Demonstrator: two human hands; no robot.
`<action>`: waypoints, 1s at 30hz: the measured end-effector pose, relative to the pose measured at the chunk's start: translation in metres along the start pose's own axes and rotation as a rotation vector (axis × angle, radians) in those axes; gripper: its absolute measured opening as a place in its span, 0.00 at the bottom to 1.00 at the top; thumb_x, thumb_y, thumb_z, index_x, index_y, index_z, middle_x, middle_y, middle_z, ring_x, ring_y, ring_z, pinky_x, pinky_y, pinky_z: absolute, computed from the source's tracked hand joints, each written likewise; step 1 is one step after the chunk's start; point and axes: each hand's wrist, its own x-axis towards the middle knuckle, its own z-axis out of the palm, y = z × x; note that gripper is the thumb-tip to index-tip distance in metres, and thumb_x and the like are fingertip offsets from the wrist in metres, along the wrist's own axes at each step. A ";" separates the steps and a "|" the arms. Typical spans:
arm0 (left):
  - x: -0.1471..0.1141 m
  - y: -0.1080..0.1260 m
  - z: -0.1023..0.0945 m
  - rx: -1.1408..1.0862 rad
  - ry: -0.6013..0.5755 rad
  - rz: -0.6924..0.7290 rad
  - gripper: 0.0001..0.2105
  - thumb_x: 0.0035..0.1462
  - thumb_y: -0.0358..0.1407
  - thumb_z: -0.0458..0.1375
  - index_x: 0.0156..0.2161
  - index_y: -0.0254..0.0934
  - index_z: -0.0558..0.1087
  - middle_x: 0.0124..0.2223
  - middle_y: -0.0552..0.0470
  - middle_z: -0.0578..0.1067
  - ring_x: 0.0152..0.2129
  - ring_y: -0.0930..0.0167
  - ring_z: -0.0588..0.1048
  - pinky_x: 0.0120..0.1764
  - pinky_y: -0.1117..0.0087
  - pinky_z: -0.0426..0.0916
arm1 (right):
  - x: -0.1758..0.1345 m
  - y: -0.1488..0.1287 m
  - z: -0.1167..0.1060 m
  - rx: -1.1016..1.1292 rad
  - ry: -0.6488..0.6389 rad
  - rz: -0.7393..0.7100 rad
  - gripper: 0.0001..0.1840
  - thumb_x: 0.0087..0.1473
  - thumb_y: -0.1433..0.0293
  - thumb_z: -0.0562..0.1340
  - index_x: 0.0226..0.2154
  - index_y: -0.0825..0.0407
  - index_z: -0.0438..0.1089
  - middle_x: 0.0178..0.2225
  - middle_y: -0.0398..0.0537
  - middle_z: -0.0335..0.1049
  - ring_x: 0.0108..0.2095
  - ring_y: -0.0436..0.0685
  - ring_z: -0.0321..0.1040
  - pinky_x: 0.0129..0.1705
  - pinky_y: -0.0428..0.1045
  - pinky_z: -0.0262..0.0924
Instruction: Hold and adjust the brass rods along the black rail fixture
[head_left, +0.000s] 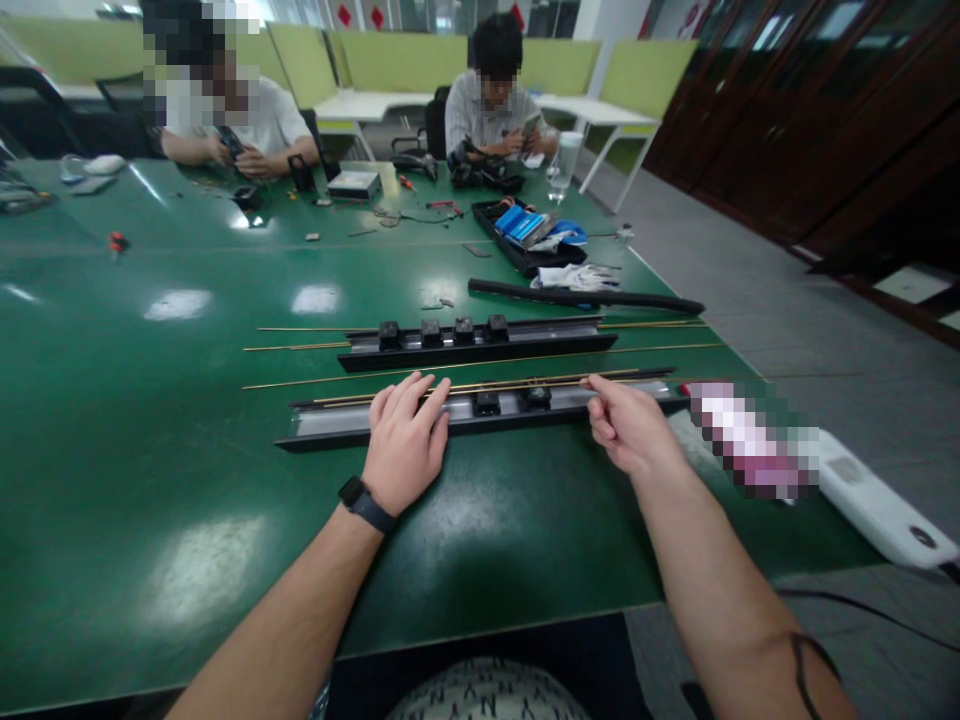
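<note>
My left hand lies over the near black channel, fingers stretched out and slightly apart on its far edge. At the right part of that channel, my right hand is closed, its index fingertip on a thin brass rod; the thumb side is partly hidden. Two small black blocks sit inside the channel between my hands, one of them the left block. Just behind, a second black channel holds several black blocks. Another brass rod lies on the table between the channels.
On the green table lie a long black strip, white gloves and a black tray with blue packs. A white power strip and a blurred pink item are at right. Two people sit across the table.
</note>
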 end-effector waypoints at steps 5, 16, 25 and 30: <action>0.000 0.000 0.000 -0.015 0.002 0.001 0.21 0.67 0.35 0.52 0.64 0.42 0.67 0.62 0.42 0.72 0.64 0.59 0.66 0.64 0.51 0.55 | 0.001 -0.001 -0.001 0.024 0.034 -0.018 0.04 0.57 0.71 0.65 0.33 0.55 0.72 0.14 0.37 0.61 0.09 0.44 0.47 0.08 0.39 0.37; 0.000 -0.001 0.000 -0.018 -0.013 -0.009 0.21 0.67 0.35 0.52 0.64 0.42 0.67 0.62 0.43 0.72 0.64 0.59 0.65 0.65 0.52 0.54 | 0.003 -0.004 -0.002 0.026 0.103 -0.054 0.07 0.54 0.67 0.67 0.33 0.53 0.71 0.14 0.36 0.62 0.08 0.44 0.47 0.08 0.40 0.37; 0.000 0.000 -0.001 -0.010 -0.012 -0.002 0.20 0.68 0.36 0.52 0.64 0.41 0.67 0.62 0.43 0.72 0.64 0.59 0.65 0.64 0.52 0.55 | 0.000 -0.001 0.001 0.014 0.028 -0.022 0.11 0.53 0.65 0.70 0.33 0.53 0.70 0.14 0.35 0.61 0.09 0.44 0.48 0.08 0.40 0.38; 0.000 0.000 -0.001 -0.012 -0.015 -0.002 0.21 0.68 0.35 0.53 0.64 0.42 0.67 0.62 0.43 0.72 0.64 0.59 0.65 0.64 0.52 0.55 | 0.001 -0.005 -0.004 0.032 0.090 -0.055 0.07 0.55 0.68 0.68 0.32 0.52 0.69 0.14 0.36 0.61 0.09 0.44 0.48 0.08 0.40 0.38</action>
